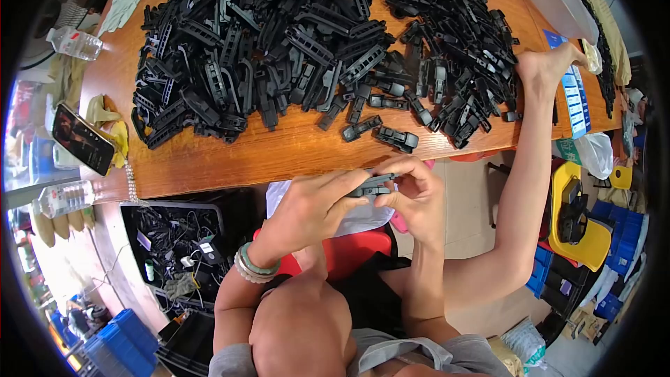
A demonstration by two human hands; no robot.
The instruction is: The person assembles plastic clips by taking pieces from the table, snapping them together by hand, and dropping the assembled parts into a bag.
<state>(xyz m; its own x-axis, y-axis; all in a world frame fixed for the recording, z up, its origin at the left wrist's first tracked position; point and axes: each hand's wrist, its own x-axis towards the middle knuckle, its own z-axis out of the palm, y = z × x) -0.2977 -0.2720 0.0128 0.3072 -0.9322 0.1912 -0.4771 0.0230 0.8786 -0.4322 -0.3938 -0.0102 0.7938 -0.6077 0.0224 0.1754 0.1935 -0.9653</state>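
A small black plastic part (375, 185) is held between my two hands just off the table's near edge. My left hand (307, 204) pinches its left end between thumb and fingers. On its right end, the thumb and fingers of my right hand (413, 194) are closed. The fingers hide some of the part. Beyond my hands, a large heap of long black slotted plastic pieces (230, 56) covers the left and middle of the wooden table (188, 167). To its right lies a second heap of smaller black clip-like parts (481, 63), and a few stray ones (396, 138) lie nearest me.
A phone (82, 139) and plastic bottles (75, 43) sit at the left. A crate of cables (174, 237) stands below the table's left side. A bare foot (544, 70) rests on the table's right end, beside a blue-and-white sheet (576, 101). A yellow chair (593, 241) stands at right.
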